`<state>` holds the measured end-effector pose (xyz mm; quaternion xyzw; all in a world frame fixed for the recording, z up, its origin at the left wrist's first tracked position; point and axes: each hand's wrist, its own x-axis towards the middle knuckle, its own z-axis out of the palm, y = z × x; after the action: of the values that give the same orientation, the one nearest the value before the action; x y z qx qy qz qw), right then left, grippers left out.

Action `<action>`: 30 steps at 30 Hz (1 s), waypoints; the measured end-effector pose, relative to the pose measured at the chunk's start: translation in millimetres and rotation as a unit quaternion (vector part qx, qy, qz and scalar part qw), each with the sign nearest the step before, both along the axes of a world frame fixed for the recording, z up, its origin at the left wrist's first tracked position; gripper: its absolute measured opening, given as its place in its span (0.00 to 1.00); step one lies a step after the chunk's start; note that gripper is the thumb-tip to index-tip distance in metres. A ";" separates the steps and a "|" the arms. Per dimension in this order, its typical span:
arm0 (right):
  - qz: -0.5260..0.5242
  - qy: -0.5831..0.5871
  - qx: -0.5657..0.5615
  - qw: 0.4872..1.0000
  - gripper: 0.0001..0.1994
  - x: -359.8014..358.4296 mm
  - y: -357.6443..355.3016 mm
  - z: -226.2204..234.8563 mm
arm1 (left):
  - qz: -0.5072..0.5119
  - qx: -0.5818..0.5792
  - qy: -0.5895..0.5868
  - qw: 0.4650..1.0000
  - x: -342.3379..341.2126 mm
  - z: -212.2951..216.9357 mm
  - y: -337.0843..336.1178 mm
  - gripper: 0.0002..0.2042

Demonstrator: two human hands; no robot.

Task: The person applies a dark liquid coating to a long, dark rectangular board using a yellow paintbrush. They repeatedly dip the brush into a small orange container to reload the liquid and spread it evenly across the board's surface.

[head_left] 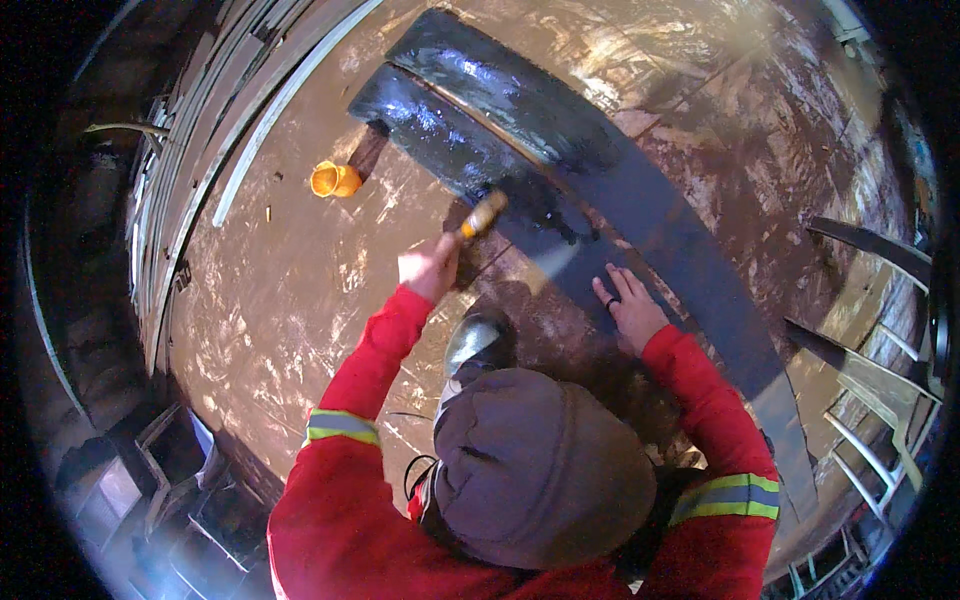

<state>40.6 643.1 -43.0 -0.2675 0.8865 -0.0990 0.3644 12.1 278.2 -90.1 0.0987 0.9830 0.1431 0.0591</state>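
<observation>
My left hand [428, 268] is closed around a paintbrush [483, 214] with a yellowish handle. The brush's tip is at the left edge of the near dark board [580, 268]; whether it touches is unclear. Flat on that board, fingers spread, lies my right hand [634, 308], with a dark ring on one finger. Alongside runs a second dark board [660, 200], a narrow gap between the two. Both have a glossy, wet-looking black coat at their far ends and look matte grey closer to me. A yellow cup-like container [335, 180] sits on the ground to the left.
Long strips [215, 130] of wood or metal are stacked at the left. A dark boot [480, 345] and a rounded grey cloth shape [540, 465] fill the lower middle. Curved dark pieces [870, 250] and a pale frame [865, 450] stand at the right. Brown, stained ground [270, 330] surrounds the boards.
</observation>
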 end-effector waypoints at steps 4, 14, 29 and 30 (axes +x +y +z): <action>0.007 0.019 -0.009 1.000 0.48 -3.1 -1.2 -1.9 | -0.039 0.074 0.060 0.995 -11.4 -7.2 16.0 0.14; 0.022 0.036 -0.008 0.999 0.47 -0.8 3.9 -7.1 | 0.038 0.064 0.030 0.997 38.5 0.7 -1.5 0.12; 0.022 0.086 -0.005 0.996 0.45 4.7 7.3 -16.0 | 0.022 0.286 -0.049 0.957 45.4 9.7 11.3 0.13; 0.024 0.089 -0.009 0.996 0.46 7.4 7.3 -21.7 | 0.073 0.247 -0.113 0.960 38.4 12.5 10.8 0.12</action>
<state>48.0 650.4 -64.6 -0.3001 0.9077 -0.0741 0.2837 50.5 288.9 -77.6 0.0209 0.9086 0.3954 0.1327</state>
